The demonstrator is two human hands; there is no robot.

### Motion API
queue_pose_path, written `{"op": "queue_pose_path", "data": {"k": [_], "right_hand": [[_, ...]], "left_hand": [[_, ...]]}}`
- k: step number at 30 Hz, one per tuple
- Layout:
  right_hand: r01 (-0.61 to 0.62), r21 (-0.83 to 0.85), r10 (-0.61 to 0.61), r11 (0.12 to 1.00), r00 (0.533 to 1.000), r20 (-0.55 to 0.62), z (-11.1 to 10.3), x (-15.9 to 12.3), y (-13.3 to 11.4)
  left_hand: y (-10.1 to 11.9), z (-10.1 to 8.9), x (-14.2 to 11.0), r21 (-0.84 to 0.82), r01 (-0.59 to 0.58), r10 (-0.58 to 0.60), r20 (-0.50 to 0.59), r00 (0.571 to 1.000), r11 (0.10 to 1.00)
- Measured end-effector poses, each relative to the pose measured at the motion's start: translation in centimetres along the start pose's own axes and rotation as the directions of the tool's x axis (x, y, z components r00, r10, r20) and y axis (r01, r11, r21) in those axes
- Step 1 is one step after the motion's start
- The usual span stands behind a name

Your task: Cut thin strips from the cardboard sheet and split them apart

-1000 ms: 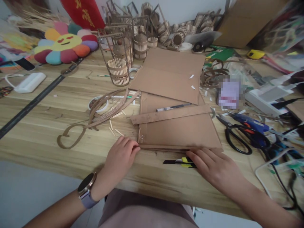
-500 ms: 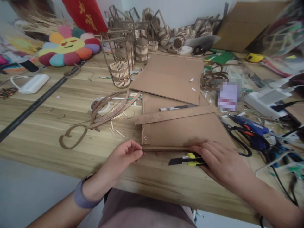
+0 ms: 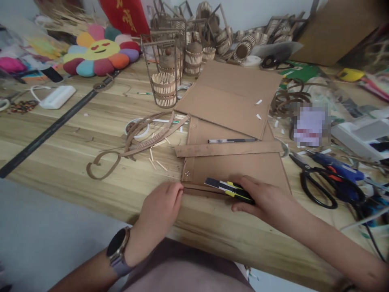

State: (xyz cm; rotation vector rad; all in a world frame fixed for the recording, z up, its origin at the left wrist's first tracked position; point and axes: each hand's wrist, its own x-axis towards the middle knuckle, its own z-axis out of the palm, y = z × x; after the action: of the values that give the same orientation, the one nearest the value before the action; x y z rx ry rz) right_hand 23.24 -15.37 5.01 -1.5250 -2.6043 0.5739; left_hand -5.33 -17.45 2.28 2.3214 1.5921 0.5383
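Observation:
My right hand [image 3: 270,200] grips a black and yellow box cutter [image 3: 229,190], its dark blade pointing left above the front part of a cardboard sheet [image 3: 243,167]. With closed fingers, my left hand [image 3: 161,205] pinches the left end of a narrow cardboard strip [image 3: 197,190] along that sheet's near edge. I cannot tell whether this strip is fully separate from the sheet. Across the sheet lie a wider cardboard strip [image 3: 227,150] and a pen [image 3: 232,141]. Another cardboard piece [image 3: 231,93] overlaps the sheet at the back.
Scissors [image 3: 319,188] and a blue glue gun [image 3: 343,168] lie at the right. Curled cardboard strips [image 3: 133,138] and small sticks [image 3: 158,164] are left of the sheet. A small slatted bucket in a frame [image 3: 164,89] stands behind, near a flower cushion [image 3: 101,50].
My right hand has lifted the box cutter from the table edge up over the cardboard. My left wrist has turned, bringing the watch face into view. The camera view has shifted slightly.

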Motion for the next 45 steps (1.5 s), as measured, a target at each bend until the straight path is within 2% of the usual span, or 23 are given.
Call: {"op": "queue_pose_path", "data": {"k": [1,3,4,6,9,13,15,21,25,32,39,45], "right_hand": [[-0.027,0.023,0.027,0.999,0.999,0.024,-0.1,0.5,-0.2],[-0.065,0.037,0.062,0.997,0.996,0.072,-0.3,1.6,-1.0],[-0.075,0.022,0.073,0.997,0.993,0.092,-0.4,2.1,-1.4],[-0.085,-0.054,0.091,0.995,0.988,0.124,-0.7,3.1,-2.4],[-0.017,-0.210,0.048,0.978,0.989,0.141,-0.8,4.2,-3.7],[0.189,-0.365,-0.175,0.912,0.982,0.070,-0.4,4.8,-4.8],[0.223,-0.413,-0.215,0.883,0.974,0.068,-0.3,4.8,-5.1],[0.266,-0.461,-0.182,0.847,0.959,0.218,-0.3,4.5,-5.7],[0.294,-0.447,-0.191,0.845,0.946,0.261,-0.3,4.6,-5.6],[0.306,-0.480,-0.137,0.822,0.925,0.355,-0.4,5.2,-6.1],[0.308,-0.522,-0.105,0.796,0.918,0.382,-1.0,5.6,-7.4],[0.309,-0.543,-0.147,0.780,0.936,0.321,-0.6,5.4,-7.5]], "left_hand": [[0.2,0.2,-0.6,0.102,-0.086,0.092,-0.060,0.994,0.991],[0.6,0.9,-1.7,0.225,-0.233,0.270,-0.154,0.950,0.946],[0.9,1.2,-2.2,0.257,-0.293,0.341,-0.165,0.925,0.921],[1.2,2.0,-3.0,0.262,-0.352,0.400,-0.158,0.903,0.898],[1.5,2.6,-3.5,0.226,-0.342,0.379,-0.149,0.913,0.912],[1.4,2.7,-3.4,0.202,-0.327,0.362,-0.170,0.917,0.923],[1.4,2.6,-3.3,0.199,-0.336,0.371,-0.172,0.913,0.921],[1.4,2.7,-3.2,0.192,-0.322,0.356,-0.180,0.917,0.927],[1.4,2.9,-3.3,0.163,-0.319,0.346,-0.182,0.920,0.934],[1.4,2.8,-3.2,0.156,-0.310,0.339,-0.216,0.916,0.938],[1.4,2.9,-3.3,0.167,-0.300,0.330,-0.195,0.924,0.939],[1.5,2.9,-3.0,0.167,-0.296,0.329,-0.234,0.915,0.941]]}}
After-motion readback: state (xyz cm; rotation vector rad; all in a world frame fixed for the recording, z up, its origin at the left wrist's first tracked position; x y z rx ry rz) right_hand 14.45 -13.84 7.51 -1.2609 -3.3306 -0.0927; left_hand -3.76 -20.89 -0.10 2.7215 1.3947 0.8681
